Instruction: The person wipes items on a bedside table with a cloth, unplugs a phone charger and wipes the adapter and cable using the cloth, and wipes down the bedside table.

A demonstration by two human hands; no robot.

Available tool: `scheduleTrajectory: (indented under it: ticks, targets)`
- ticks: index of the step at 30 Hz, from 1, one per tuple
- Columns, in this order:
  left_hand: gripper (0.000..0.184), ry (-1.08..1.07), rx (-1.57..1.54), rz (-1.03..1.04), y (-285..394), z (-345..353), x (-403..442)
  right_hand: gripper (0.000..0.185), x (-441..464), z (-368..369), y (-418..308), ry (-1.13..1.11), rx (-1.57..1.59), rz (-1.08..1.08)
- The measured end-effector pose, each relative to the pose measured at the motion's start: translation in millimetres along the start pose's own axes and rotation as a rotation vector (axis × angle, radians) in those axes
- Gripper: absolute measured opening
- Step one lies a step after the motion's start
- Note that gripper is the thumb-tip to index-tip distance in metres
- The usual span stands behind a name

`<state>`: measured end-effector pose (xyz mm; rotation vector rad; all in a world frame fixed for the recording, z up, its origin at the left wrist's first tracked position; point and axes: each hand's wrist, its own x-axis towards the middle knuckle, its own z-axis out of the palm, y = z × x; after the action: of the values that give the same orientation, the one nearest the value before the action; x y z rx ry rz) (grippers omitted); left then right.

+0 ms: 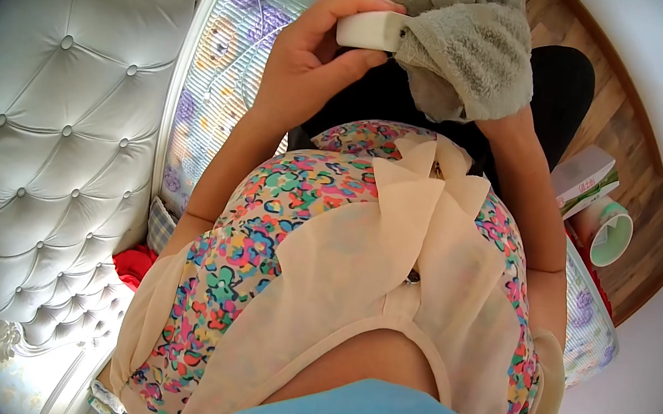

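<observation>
Pinching a white block [368, 30], long axis left-right, the left hand [318, 44] faces the right hand [502, 127], grip hidden by grey cloth [472, 61].

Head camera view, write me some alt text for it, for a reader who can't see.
A person's left hand grips a small white block-like object beside a grey cloth that mostly hides the right hand. The person wears a floral top; tufted white upholstery fills the picture's left side.
</observation>
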<state>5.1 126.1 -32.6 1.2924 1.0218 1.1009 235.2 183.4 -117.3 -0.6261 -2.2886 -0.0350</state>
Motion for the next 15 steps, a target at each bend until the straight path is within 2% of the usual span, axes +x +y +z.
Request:
scheduleTrajectory:
  ticks: [1,2,3,4,5,7,11,12,14,15]
  targets:
    - [0.039,0.012,0.081,0.005,0.1,1.6,-0.9,0.039,9.5,-5.9,2.1,0.001,-0.079,-0.100]
    - [0.039,0.014,0.083,0.002,-0.8,1.1,-1.8,0.039,17.7,-13.3,-8.9,-0.039,-0.010,-0.020]
    - [0.039,0.017,0.240,0.069,-2.5,-0.2,-2.3,0.039,27.7,-21.6,-20.6,-0.073,0.056,0.064]
    - [0.038,0.018,0.396,0.137,-3.9,-1.5,-2.1,0.039,30.3,-21.6,-23.0,-0.060,0.086,0.077]
    - [0.038,0.013,0.394,0.135,-4.1,-2.6,-1.3,0.039,30.4,-17.4,-23.5,-0.042,0.090,0.063]
    - [0.039,-0.013,0.678,0.373,-2.8,-3.6,0.1,0.038,28.5,-11.2,-23.6,-0.019,0.086,0.033]
    - [0.041,-0.036,0.749,0.431,-3.3,-5.3,-1.9,0.038,17.2,-0.2,-5.6,-0.018,0.013,-0.104]
    - [0.042,-0.052,0.686,0.347,-4.6,-5.0,-5.6,0.038,18.0,-1.1,-4.1,-0.030,-0.005,-0.139]
    - [0.044,-0.067,0.622,0.260,-8.4,-4.4,-9.8,0.037,19.3,-4.5,-11.1,-0.024,0.005,-0.114]
    - [0.042,-0.016,0.534,0.221,-10.3,-3.8,-11.0,0.036,23.0,-3.7,-20.0,0.041,0.082,-0.004]
